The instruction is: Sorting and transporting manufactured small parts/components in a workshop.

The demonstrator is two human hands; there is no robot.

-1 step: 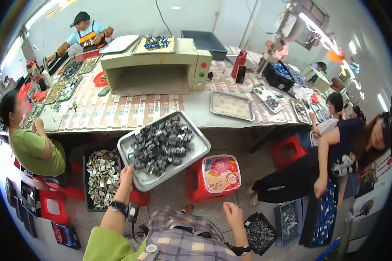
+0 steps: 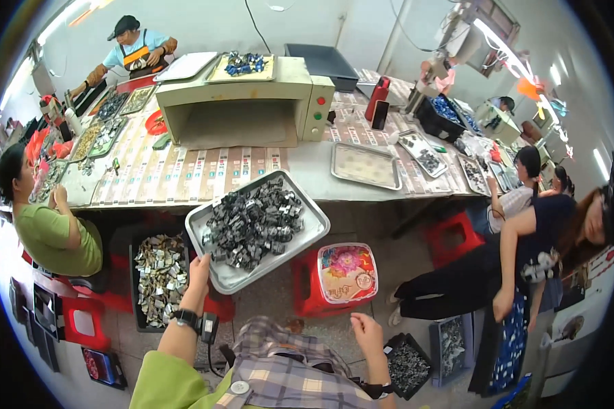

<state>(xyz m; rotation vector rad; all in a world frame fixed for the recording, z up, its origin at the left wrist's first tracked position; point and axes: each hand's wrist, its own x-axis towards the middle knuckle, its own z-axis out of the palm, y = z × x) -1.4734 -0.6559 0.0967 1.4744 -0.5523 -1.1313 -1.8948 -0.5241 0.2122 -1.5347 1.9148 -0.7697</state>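
Note:
My left hand (image 2: 199, 274) is closed on the near-left rim of a silver metal tray (image 2: 307, 247). A heap of small black and metallic parts (image 2: 252, 221) lies in the tray, too jumbled to tell their exact kind. The tray is held out at the near edge of the worktable (image 2: 307, 178), turned at an angle. My right hand (image 2: 367, 334) hangs low beside my checked apron, its fingers curled in and nothing visible in them. Close to it are a red stool (image 2: 305, 290) with a flowered lid (image 2: 348, 271) on top and a dark bin of small parts (image 2: 408, 365).
On the table stand a beige machine with an open front (image 2: 239, 95) and a shallow metal tray (image 2: 366, 165). A black crate of metal pieces (image 2: 160, 279) sits on the floor at the left. One person (image 2: 54, 228) sits at the left; another person (image 2: 525, 238) stands at the right.
The tray in my left hand has shifted very slightly, its near edge a little higher. My right hand has barely moved.

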